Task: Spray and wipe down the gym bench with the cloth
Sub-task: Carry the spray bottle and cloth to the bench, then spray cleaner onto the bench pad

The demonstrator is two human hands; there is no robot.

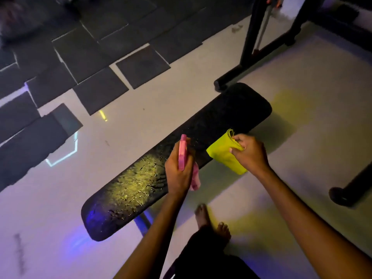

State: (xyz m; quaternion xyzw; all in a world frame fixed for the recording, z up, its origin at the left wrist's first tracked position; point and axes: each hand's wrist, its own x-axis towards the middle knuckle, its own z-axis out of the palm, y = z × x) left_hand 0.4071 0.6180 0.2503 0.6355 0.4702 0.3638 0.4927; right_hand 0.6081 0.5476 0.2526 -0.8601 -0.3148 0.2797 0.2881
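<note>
Bare feet (213,222) stood close by the bench's near edge. Just above them, the left hand (179,174) was wrapped tight round the pink spray bottle (182,152), nozzle aimed over the pad. The right hand (249,152) had its fingers pinched shut on the folded yellow cloth (223,156), which lay half on the pad and hung over the near edge. The black bench (177,162) ran diagonally, droplets glinting on its nearer left stretch, so spraying looked done there; wiping should come next, calling for flat strokes kept short of the edges. Open pale floor (302,97) lay around, with a black rack (253,47) and dark mats (84,51) beyond.
</note>
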